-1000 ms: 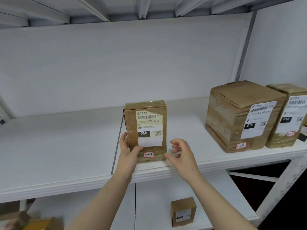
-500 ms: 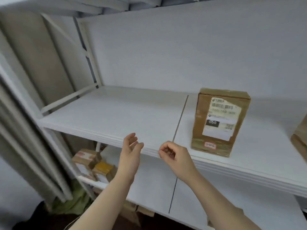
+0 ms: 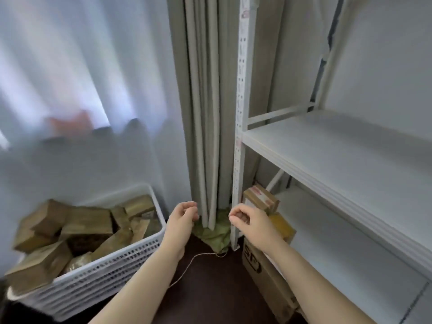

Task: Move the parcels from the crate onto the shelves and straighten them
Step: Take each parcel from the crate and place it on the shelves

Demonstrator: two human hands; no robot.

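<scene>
While the left hand [image 3: 182,220] and right hand [image 3: 249,222] hang loosely curled and empty, the parcels [image 3: 77,228] lie heaped askew in the crate [image 3: 112,274] near the shelves [image 3: 339,155], so tugging a buried one could spill others out.

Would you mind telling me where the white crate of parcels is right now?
In the head view the white crate sits on the floor at lower left, full of brown parcels, just left of the left hand and the grey curtain.
</scene>
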